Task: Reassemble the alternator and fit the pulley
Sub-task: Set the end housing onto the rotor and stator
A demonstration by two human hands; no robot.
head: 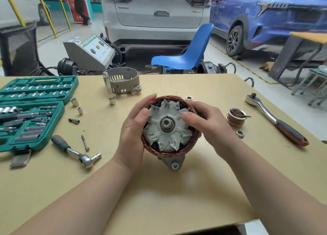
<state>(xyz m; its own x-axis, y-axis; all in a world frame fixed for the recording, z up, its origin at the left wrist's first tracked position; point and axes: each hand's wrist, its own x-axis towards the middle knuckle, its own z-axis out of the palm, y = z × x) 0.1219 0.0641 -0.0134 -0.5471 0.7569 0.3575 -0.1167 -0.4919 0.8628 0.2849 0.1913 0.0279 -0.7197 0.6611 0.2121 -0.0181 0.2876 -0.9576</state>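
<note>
A half-built alternator, a ring of copper stator windings (150, 146) around a pale grey finned rotor fan (167, 126), is held upright near the middle of the tan desk (177, 190). It is cradled from both sides: the left hand (134, 128) is curled round the copper ring with the thumb laid on the fan, while the fingers of the right hand (208, 123) are wrapped round the opposite flank, thumb also on the fan. The shaft axis is pointed straight up toward the camera, the splined shaft end (167, 124) showing at the centre; a grey metal mounting lug (174, 164) is turned toward the person.

The slotted grey aluminium end housing (123, 82) is seen standing apart at the far edge of the desk, open side up, and the grooved bronze-coloured pulley (236, 117) lies to the right, with a silver nut (240, 133) just beside it and a chrome ratchet with a red-and-black handle (276, 121) farther right.

The step in hand is judged to be seating the rotor squarely in the stator. It is best done with the fan kept level and turned lightly to check free spin, the windings left unpinched, before the housing is brought over with its lugs aligned.
</note>
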